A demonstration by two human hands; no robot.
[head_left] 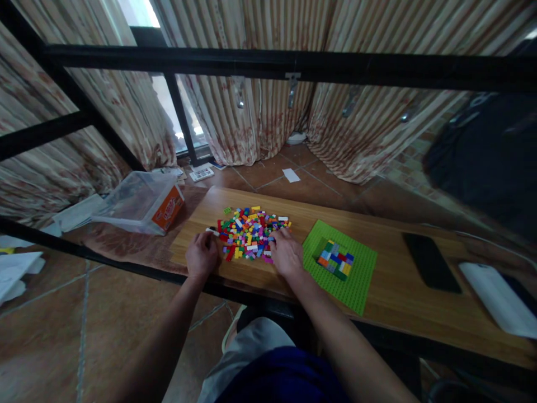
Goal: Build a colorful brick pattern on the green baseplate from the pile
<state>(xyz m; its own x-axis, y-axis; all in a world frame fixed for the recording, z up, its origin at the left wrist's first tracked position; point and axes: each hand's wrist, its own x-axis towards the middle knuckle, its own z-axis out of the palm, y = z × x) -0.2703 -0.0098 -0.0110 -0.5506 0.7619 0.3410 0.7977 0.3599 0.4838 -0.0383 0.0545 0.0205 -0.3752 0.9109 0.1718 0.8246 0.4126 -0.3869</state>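
Note:
A heap of small toy building bricks (251, 232) in many colours lies loose on the wooden table. My left hand (202, 253) rests at the heap's left edge, its fingers pinched together around a small white brick (211, 230). At the right side of the heap is my right hand (287, 251), fingers reaching out among the bricks with no brick plainly held. To its right lies a green studded baseplate (361, 263), turned at an angle. On that plate sits a low block of joined bricks (336, 260) in several colours.
A clear plastic bin (134, 196) with an orange label stands left of the wooden table (390, 308). Toward the right end lie a dark phone-like slab (432, 263) and a white flat object (499, 296). A black metal bar (268, 61) crosses beyond the table, before striped curtains.

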